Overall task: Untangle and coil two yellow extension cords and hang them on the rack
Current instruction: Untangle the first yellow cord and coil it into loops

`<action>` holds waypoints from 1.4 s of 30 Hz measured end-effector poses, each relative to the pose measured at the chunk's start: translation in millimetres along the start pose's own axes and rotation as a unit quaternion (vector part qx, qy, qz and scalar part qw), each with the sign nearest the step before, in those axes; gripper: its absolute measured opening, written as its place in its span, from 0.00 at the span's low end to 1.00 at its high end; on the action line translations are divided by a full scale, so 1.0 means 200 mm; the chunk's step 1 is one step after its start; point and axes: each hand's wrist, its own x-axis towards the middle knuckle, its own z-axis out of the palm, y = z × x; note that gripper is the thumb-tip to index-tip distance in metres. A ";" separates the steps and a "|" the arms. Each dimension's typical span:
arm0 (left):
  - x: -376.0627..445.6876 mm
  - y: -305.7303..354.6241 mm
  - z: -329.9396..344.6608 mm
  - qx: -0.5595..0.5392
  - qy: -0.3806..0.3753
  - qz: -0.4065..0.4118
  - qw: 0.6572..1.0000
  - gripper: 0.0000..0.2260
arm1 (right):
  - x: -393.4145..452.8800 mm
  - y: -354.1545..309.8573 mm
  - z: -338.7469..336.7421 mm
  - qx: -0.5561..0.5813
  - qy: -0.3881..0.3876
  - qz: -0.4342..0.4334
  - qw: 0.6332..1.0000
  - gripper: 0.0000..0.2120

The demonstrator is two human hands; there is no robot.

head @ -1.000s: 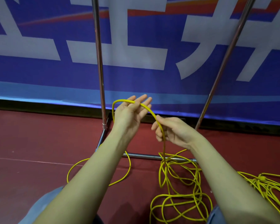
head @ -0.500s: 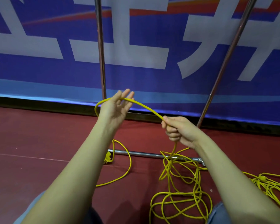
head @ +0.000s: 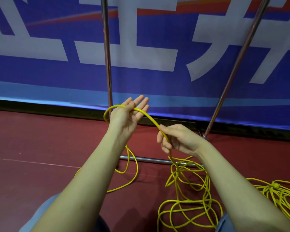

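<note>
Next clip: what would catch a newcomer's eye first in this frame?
The yellow cord arching mid-frame from the left hand, draped over its open palm, to the right hand, which pinches it. Below the right hand it falls into a loose tangle on the red floor, before the metal rack and a blue banner.

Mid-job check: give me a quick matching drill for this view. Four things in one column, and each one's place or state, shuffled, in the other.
Things:
1. left hand
2. right hand
3. loose cord pile
4. knotted cord bundle

States:
A. lies on the red floor at the far right edge
B. fingers straight, cord draped over the palm
C. pinches the cord running down to the floor
D. sprawls in loops on the floor between the forearms

Pairs: 1-B, 2-C, 3-D, 4-A
</note>
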 end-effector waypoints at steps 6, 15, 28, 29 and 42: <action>0.06 0.03 -0.03 -0.077 0.049 0.032 0.995 0.16 | 0.00 0.16 -0.12 -0.054 0.050 0.041 0.996 0.18; 0.03 -0.12 -0.02 0.029 -0.005 -0.017 0.999 0.21 | 0.02 0.08 -0.12 0.018 0.170 -0.023 0.985 0.18; 0.02 -0.02 0.02 0.029 -0.031 0.052 0.998 0.17 | 0.04 0.06 -0.04 -0.016 0.041 -0.020 0.999 0.19; 0.02 0.01 0.01 0.015 -0.024 0.065 0.997 0.18 | 0.04 0.09 -0.05 -0.027 0.034 -0.013 0.999 0.18; 0.06 0.10 -0.09 -0.025 0.025 0.079 0.996 0.19 | 0.04 0.05 -0.05 -0.028 0.092 -0.017 0.995 0.13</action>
